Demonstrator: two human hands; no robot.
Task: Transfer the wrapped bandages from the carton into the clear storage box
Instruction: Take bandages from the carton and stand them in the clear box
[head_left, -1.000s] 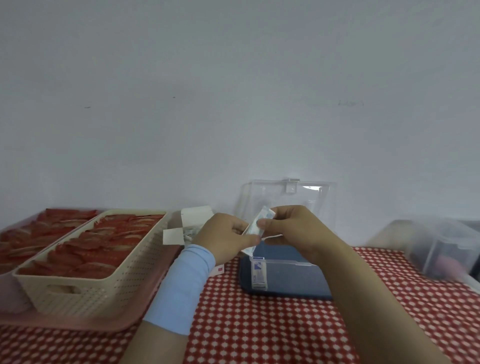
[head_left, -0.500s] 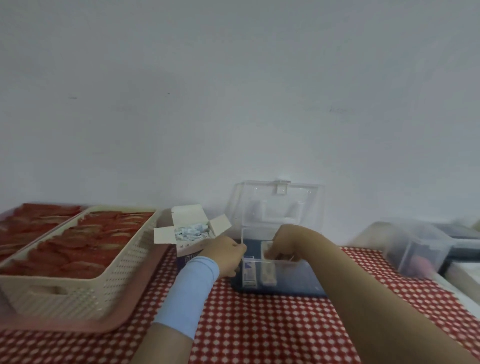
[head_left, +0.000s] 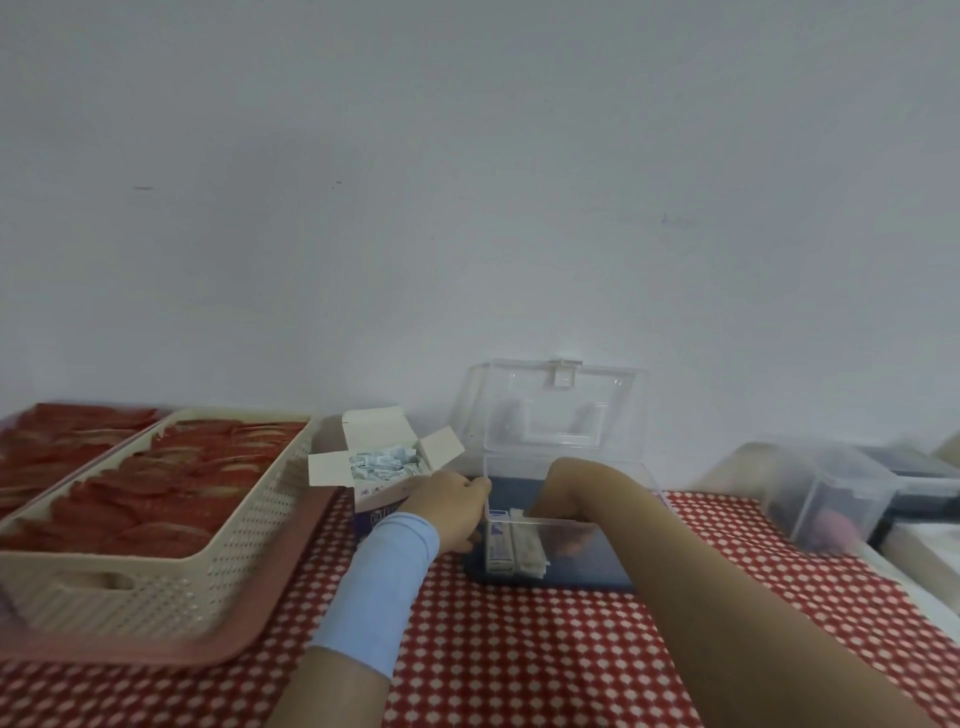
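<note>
Red-and-white checked cloth (head_left: 519, 649) covers the tabletop, and on it, against the white wall, stands the clear storage box (head_left: 613, 551) on its dark blue base, its lid (head_left: 556, 410) tipped back and open. Two wrapped bandages (head_left: 511, 543) stand upright against its left inner wall. The right hand (head_left: 558, 499) reaches down into the box; its fingers show only as a reddish smear through the front wall, so I cannot tell whether that grip is closed on anything. The left hand (head_left: 449, 506), with a pale blue sleeve (head_left: 384, 577) at the wrist, sits between box and carton with its fingers curled, touching the box's near left corner; whether this grip clasps the edge or only rests against it is unclear. The carton (head_left: 376, 512) stands just left of the box, flaps spread, with more bandages (head_left: 384, 462) heaped inside. Farther left a cream basket (head_left: 156, 577) of red packets (head_left: 171, 483) sits on a pink tray (head_left: 260, 597), cut off by the frame edge. Blurred clear containers (head_left: 831, 493) stand at the right.
</note>
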